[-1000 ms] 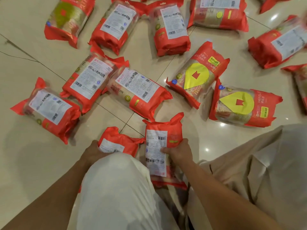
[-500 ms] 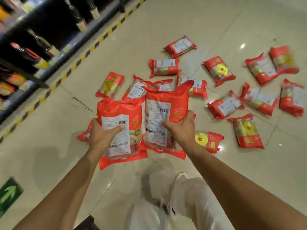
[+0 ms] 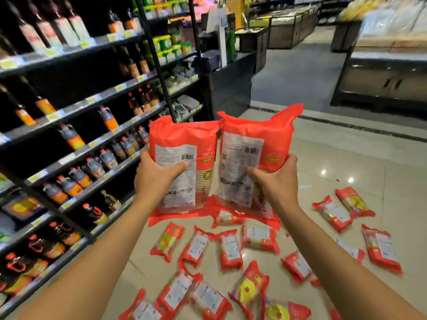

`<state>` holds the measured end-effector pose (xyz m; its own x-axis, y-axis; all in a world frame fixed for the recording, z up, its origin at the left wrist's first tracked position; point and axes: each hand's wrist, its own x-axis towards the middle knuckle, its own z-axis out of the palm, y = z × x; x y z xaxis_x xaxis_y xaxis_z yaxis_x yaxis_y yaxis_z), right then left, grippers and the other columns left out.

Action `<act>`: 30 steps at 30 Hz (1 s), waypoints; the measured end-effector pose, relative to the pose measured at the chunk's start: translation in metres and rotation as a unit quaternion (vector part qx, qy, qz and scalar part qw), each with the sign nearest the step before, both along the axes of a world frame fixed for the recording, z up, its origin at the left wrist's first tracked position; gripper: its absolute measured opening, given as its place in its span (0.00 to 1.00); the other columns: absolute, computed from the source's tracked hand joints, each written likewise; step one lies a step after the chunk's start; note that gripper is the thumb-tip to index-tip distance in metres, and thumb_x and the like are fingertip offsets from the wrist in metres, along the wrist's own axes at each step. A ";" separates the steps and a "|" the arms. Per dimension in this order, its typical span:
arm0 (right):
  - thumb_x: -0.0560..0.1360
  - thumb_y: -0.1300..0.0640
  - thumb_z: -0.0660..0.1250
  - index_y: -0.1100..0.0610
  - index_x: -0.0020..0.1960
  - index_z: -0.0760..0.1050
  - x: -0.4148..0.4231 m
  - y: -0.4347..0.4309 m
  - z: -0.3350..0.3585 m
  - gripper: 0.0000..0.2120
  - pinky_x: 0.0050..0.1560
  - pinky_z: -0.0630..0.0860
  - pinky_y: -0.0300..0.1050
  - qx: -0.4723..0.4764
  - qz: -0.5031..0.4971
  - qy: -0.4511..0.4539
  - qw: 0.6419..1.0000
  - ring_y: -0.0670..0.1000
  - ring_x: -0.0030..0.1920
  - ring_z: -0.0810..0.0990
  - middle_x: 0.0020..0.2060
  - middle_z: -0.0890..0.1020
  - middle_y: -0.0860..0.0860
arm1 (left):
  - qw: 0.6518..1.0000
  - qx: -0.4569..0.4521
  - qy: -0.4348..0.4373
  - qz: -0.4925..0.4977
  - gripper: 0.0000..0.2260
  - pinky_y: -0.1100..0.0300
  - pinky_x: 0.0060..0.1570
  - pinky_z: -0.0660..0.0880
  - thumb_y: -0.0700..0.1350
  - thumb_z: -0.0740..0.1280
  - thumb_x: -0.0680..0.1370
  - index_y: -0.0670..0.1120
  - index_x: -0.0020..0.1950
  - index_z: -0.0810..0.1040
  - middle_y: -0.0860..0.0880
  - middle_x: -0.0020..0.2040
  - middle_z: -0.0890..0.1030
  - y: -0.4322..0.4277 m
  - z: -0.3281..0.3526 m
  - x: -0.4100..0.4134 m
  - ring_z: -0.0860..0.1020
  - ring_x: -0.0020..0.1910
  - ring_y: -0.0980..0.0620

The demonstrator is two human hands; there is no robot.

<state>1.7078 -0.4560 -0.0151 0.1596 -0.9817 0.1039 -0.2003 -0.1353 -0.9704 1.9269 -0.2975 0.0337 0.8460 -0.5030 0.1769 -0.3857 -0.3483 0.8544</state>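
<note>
Now the left hand (image 3: pixel 157 179) grips the left red packet (image 3: pixel 184 139), perhaps noodles; the right hand (image 3: pixel 277 183) curls its fingers round the right red packet (image 3: pixel 261 135).

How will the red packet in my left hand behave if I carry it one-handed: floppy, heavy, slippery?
Likely fairly stiff: the red packet stands upright in the left hand without sagging. Probably light, as that one mid-body grip holds it up. The plastic wrapper may slip a little, and its crimped ends look floppy.

Beige tiled floor (image 3: pixel 346 158) bears scattered red packets (image 3: pixel 231 250), lying flat below the left hand (image 3: pixel 157 179) and right hand (image 3: pixel 278 181).
</note>
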 end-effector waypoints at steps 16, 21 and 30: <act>0.52 0.42 0.76 0.42 0.51 0.65 -0.161 -0.021 0.107 0.32 0.51 0.81 0.57 -0.084 -0.280 -0.019 0.956 0.51 0.48 0.83 0.50 0.81 0.49 | 0.962 -0.110 0.013 -0.251 0.31 0.47 0.57 0.79 0.62 0.84 0.59 0.56 0.53 0.71 0.57 0.47 0.82 -0.165 0.074 -0.114 0.83 0.53 0.47; 0.54 0.42 0.77 0.42 0.52 0.65 -0.219 0.024 0.121 0.32 0.52 0.81 0.59 -0.095 -0.407 0.021 0.908 0.51 0.48 0.83 0.51 0.80 0.48 | 0.918 -0.112 0.029 -0.378 0.33 0.43 0.55 0.80 0.68 0.78 0.55 0.56 0.53 0.72 0.52 0.51 0.85 -0.192 0.078 -0.180 0.84 0.51 0.46; 0.56 0.44 0.79 0.45 0.55 0.67 -0.317 0.142 0.136 0.32 0.50 0.81 0.58 -0.115 -0.585 0.068 0.800 0.52 0.49 0.82 0.52 0.81 0.51 | 0.806 -0.137 0.038 -0.574 0.33 0.56 0.47 0.72 0.55 0.82 0.68 0.50 0.66 0.71 0.53 0.56 0.81 -0.171 0.086 -0.329 0.80 0.51 0.49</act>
<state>1.3913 -0.3144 0.1207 -0.8295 -0.4243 0.3632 -0.4221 0.0505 -0.9051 1.5978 -0.4685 0.1195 -0.1357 -0.9136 0.3833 -0.2620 0.4062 0.8754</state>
